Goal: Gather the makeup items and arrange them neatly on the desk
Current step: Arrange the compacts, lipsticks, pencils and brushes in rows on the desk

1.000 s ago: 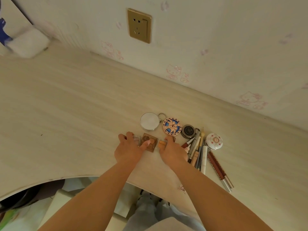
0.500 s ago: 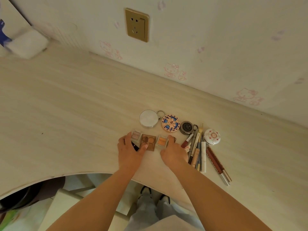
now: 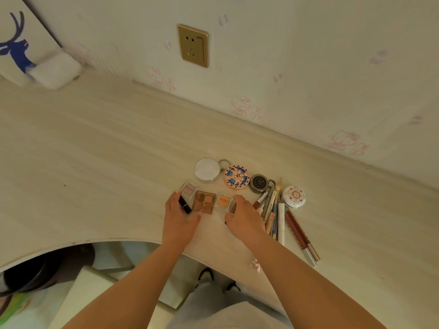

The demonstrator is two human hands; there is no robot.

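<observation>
arms bare, no sleeves | light grey trousers | dark shoes

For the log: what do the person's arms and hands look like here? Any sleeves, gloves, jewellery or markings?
Both forearms are bare, with no sleeves showing anywhere up to the picture's lower edge. The left hand wears no glove, ring or watch that shows. The right hand is ungloved too; a small pale glint at one finger could be a ring, but it is too small to tell.

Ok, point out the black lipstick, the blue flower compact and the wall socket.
black lipstick (image 3: 185,205), head view, middle of its tube
blue flower compact (image 3: 236,176), head view, centre of its lid
wall socket (image 3: 193,45), head view, middle of its plate
</observation>
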